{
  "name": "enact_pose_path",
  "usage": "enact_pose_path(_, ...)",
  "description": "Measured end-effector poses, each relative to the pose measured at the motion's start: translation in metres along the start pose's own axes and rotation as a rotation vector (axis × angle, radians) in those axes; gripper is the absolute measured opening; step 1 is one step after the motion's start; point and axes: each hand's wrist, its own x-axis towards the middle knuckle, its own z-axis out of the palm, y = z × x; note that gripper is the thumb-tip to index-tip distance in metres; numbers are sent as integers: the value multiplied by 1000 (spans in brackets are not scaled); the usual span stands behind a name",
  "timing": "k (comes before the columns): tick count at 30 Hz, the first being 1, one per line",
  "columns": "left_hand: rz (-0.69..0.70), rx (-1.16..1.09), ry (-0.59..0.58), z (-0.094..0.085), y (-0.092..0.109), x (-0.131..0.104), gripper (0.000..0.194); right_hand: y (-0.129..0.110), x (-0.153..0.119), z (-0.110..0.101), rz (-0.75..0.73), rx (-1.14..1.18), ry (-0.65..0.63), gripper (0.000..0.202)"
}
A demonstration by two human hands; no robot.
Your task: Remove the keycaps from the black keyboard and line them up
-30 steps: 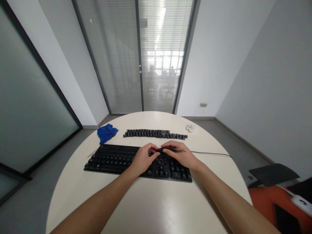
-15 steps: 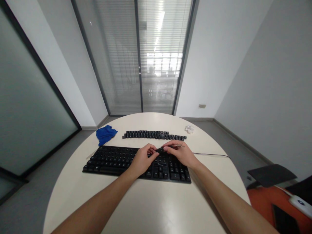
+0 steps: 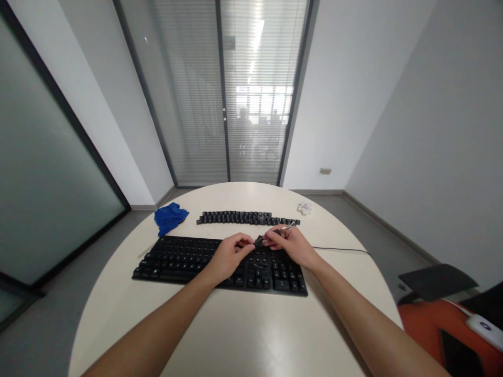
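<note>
My left hand (image 3: 231, 255) is over the middle of a black keyboard (image 3: 176, 259), its thumb and fingertips pinching a small black keycap (image 3: 258, 241). Close to its right, my right hand (image 3: 290, 246) is closed around a slim tool with a silvery end (image 3: 288, 226) that points up to the right; its exact kind is too small to tell. The right fingertips almost meet the keycap. Part of the keyboard's upper right lies hidden under both hands. Loose black keycaps (image 3: 236, 217) stand in rows behind the keyboard.
A crumpled blue cloth (image 3: 170, 217) lies at the back left of the round white table (image 3: 243, 330). A crumpled white tissue (image 3: 304, 208) is at the back right. The keyboard's cable (image 3: 341, 248) runs to the right edge. An orange chair (image 3: 424, 324) stands at the right.
The tool in my right hand has tilted, its silvery end now higher. The keycap in my left fingers shows more plainly. Both hands stay in nearly the same place.
</note>
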Motion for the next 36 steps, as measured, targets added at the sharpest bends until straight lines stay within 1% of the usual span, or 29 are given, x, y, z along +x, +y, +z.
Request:
enact_pose_path(4,13,4,10,1,2,-2,21,-2,-1,3,1,8,-49,41)
enact_pose_path(6,41,25,24,1,4,-3,22,-2,-1,4,7,18,-42,42)
enact_pose_path(8,90,59,33,1,6,-4,18,-2,0,5,19,28,-29,42)
enact_pose_path(12,184,126,3,2,9,-7,17,-1,0,6,28,31,-5,41)
enact_pose_path(16,236,217,-2,3,10,-10,21,-3,-1,9,28,40,9,40)
enact_pose_path(18,251,250,-1,3,10,-11,19,-3,-1,11,29,49,17,40)
enact_pose_path(21,246,243,5,3,12,-11,8,-2,-1,13,30,63,18,40)
enact_pose_path(24,243,227,37,3,11,-11,7,-2,-2,15,21,57,27,41)
enact_pose_path(26,242,226,59,4,8,-10,5,-2,-3,18,-14,17,44,41)
enact_pose_path(30,176,177,83,4,4,-8,5,-3,-6,23,-88,-88,89,38)
enact_pose_path(33,120,106,99,4,4,-7,7,-3,-6,21,-129,-154,162,35)
enact_pose_path(36,75,10,106,2,4,-6,11,-5,-5,11,-157,-290,237,35)
